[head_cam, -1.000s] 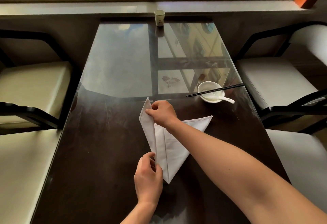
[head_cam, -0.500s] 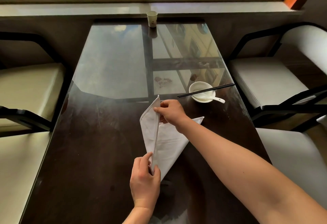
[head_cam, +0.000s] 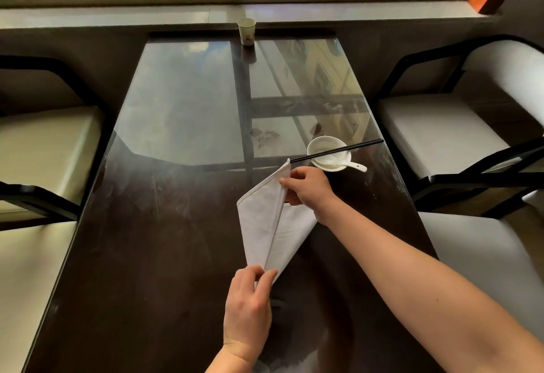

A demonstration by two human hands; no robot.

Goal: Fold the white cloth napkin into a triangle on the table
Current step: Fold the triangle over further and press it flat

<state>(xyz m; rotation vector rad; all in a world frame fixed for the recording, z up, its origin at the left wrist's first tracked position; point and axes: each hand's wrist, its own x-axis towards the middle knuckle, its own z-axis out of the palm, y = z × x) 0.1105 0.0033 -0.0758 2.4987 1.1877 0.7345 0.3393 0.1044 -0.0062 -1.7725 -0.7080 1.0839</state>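
While right hand [head_cam: 307, 188] pinches napkin [head_cam: 259, 225], one corner hidden behind it

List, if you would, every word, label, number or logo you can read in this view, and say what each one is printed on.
No text here can be read.
On the paper cup: a dark printed mark on its side, too small and blurred to read.
On the white cloth napkin, bowl, chopsticks and spoon: no writing shows.

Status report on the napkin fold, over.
Left hand pinches near tip, right hand pinches far corner. Napkin flap raised, fold unfinished. Chopsticks across bowl just beyond that corner.
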